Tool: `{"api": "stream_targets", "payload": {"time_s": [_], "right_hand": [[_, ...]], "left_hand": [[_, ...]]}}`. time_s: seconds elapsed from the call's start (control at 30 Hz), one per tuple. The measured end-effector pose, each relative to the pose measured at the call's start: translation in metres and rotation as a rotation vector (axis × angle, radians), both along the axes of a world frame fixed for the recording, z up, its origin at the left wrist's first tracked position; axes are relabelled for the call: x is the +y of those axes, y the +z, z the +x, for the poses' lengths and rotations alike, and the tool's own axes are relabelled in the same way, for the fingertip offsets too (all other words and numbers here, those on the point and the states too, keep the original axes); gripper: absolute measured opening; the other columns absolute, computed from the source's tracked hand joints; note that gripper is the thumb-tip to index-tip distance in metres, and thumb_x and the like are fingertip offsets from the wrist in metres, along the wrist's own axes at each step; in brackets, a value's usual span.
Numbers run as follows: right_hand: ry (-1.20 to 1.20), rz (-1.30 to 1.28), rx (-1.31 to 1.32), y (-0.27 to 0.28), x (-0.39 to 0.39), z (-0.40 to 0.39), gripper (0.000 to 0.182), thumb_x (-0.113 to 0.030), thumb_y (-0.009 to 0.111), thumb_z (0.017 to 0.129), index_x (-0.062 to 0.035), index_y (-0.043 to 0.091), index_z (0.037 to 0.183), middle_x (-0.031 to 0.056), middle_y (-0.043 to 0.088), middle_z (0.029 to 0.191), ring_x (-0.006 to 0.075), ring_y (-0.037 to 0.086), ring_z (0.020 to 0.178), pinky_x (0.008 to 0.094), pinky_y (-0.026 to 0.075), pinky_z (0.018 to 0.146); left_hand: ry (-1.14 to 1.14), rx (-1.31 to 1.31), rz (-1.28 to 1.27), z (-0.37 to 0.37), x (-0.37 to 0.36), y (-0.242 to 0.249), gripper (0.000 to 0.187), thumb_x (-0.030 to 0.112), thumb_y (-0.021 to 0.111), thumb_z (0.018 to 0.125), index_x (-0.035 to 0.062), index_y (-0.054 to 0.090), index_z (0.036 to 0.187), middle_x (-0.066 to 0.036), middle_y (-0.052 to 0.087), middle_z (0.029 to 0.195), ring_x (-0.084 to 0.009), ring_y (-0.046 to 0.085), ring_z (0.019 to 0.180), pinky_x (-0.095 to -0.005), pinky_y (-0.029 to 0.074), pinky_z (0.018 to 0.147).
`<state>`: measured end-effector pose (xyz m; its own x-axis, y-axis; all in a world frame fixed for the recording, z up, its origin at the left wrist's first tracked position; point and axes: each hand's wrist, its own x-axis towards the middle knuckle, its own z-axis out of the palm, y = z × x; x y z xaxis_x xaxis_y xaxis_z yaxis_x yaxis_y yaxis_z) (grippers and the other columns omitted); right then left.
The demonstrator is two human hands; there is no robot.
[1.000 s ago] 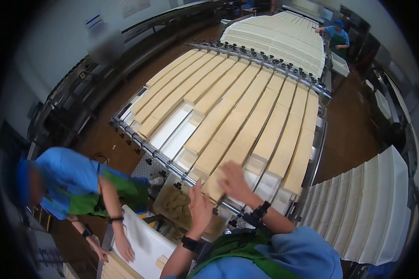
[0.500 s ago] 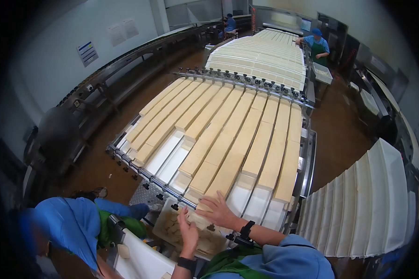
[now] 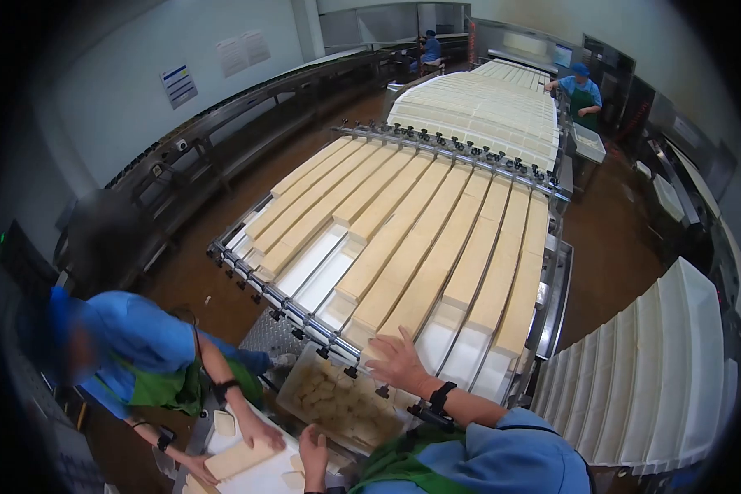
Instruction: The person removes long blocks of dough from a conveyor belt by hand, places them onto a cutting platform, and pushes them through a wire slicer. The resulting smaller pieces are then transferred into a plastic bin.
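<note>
Long pale-yellow blocks (image 3: 403,255) lie in parallel white lanes on the conveyor. At its front edge my right hand (image 3: 397,362) rests with spread fingers against the near end of one block row. My left hand (image 3: 313,451) is lower down, over the white work surface (image 3: 263,476), its fingers loosely extended and no held thing visible. Close to it lie small pale pieces (image 3: 294,471). Below the conveyor edge a bin (image 3: 292,375) contains many flat pale scraps (image 3: 337,399). Across the surface, a co-worker's two hands hold a cut pale block (image 3: 243,458).
The co-worker (image 3: 140,337) in blue with a green apron bends at my left. Stacked white trays (image 3: 642,370) stand to the right. A metal bar with black knobs (image 3: 461,148) crosses the conveyor. Another worker (image 3: 583,90) stands by its far end.
My left hand has moved down and left, away from my right hand, to the white surface. The co-worker's hands have come into view on a block. The camera view has shifted slightly.
</note>
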<state>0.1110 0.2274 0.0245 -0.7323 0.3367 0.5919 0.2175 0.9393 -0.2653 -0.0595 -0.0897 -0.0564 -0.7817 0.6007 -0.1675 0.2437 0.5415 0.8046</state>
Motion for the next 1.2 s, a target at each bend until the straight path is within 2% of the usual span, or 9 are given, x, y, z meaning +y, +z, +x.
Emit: {"api": "stream_targets", "payload": {"time_s": [0.1,0.17,0.27,0.47,0.7,0.77,1.0,1.07,1.2], "right_hand": [[-0.013,0.018,0.010,-0.001,0.000,0.000,0.025,-0.028,0.084,0.075,-0.0263,0.076,0.100,0.0082,0.061,0.136,0.0280,0.052,0.134,0.0678,0.028,0.118],[-0.012,0.023,0.008,-0.001,0.000,0.000,0.026,-0.028,0.084,0.075,-0.0263,0.077,0.100,0.0082,0.062,0.135,0.0279,0.052,0.134,0.0677,0.029,0.118],[-0.017,0.034,0.026,-0.002,0.000,-0.001,0.025,-0.026,0.084,0.075,-0.0260,0.077,0.099,0.0082,0.062,0.135,0.0279,0.053,0.133,0.0667,0.028,0.118],[-0.017,-0.001,0.040,-0.003,0.000,-0.001,0.017,-0.025,0.081,0.080,-0.0246,0.078,0.097,0.0074,0.062,0.134,0.0266,0.052,0.133,0.0637,0.027,0.120],[-0.007,-0.050,0.054,-0.002,0.000,-0.001,0.009,-0.024,0.077,0.087,-0.0212,0.079,0.095,0.0080,0.062,0.133,0.0256,0.053,0.132,0.0632,0.027,0.119],[-0.008,-0.052,0.057,-0.001,0.000,-0.001,0.009,-0.024,0.077,0.087,-0.0210,0.079,0.095,0.0081,0.062,0.133,0.0258,0.053,0.132,0.0630,0.027,0.119],[-0.040,-0.047,0.076,-0.003,-0.001,-0.003,0.009,-0.024,0.076,0.085,-0.0224,0.080,0.093,0.0084,0.061,0.134,0.0261,0.054,0.131,0.0615,0.028,0.118],[-0.046,-0.038,0.083,-0.002,0.000,-0.005,0.010,-0.024,0.076,0.083,-0.0237,0.080,0.093,0.0082,0.061,0.133,0.0260,0.055,0.130,0.0603,0.028,0.119],[-0.056,-0.071,0.051,-0.006,0.000,-0.005,0.009,-0.025,0.075,0.088,-0.0226,0.080,0.094,0.0099,0.059,0.138,0.0270,0.053,0.131,0.0627,0.028,0.118]], "left_hand": [[0.061,-0.188,0.133,0.015,-0.026,0.016,0.041,0.004,0.064,0.094,-0.0015,0.058,0.134,-0.016,0.066,0.119,-0.0276,0.066,0.108,-0.0369,0.052,0.098],[0.156,-0.266,0.162,0.017,-0.047,0.009,0.038,0.003,0.061,0.096,0.0039,0.059,0.134,-0.009,0.065,0.116,-0.0186,0.065,0.100,-0.0318,0.056,0.084],[0.273,-0.383,0.219,0.025,-0.059,0.028,0.037,0.004,0.060,0.098,0.0048,0.058,0.135,-0.009,0.065,0.116,-0.0171,0.065,0.096,-0.0299,0.056,0.078],[0.306,-0.355,0.269,0.029,-0.072,0.008,0.034,0.007,0.059,0.100,0.0020,0.057,0.134,-0.011,0.065,0.117,-0.0173,0.066,0.090,-0.0296,0.057,0.078],[0.412,-0.423,0.306,0.047,-0.063,0.016,0.032,0.005,0.059,0.101,-0.0011,0.058,0.133,-0.011,0.067,0.110,-0.0170,0.066,0.084,-0.0287,0.056,0.080],[0.398,-0.377,0.349,0.045,-0.069,0.004,0.032,0.006,0.065,0.099,-0.0003,0.061,0.131,-0.012,0.068,0.110,-0.0181,0.069,0.086,-0.0296,0.057,0.081],[0.423,-0.383,0.417,0.052,-0.069,0.012,0.033,0.004,0.065,0.098,-0.0020,0.060,0.131,-0.013,0.068,0.112,-0.0195,0.068,0.095,-0.0302,0.057,0.085],[0.433,-0.413,0.413,0.055,-0.068,0.018,0.033,0.003,0.065,0.098,-0.0030,0.061,0.130,-0.013,0.068,0.114,-0.0194,0.067,0.102,-0.0309,0.055,0.092],[0.403,-0.362,0.369,0.055,-0.075,0.001,0.033,0.004,0.066,0.099,-0.0023,0.062,0.131,-0.010,0.069,0.115,-0.0171,0.065,0.102,-0.0301,0.054,0.091]]}}
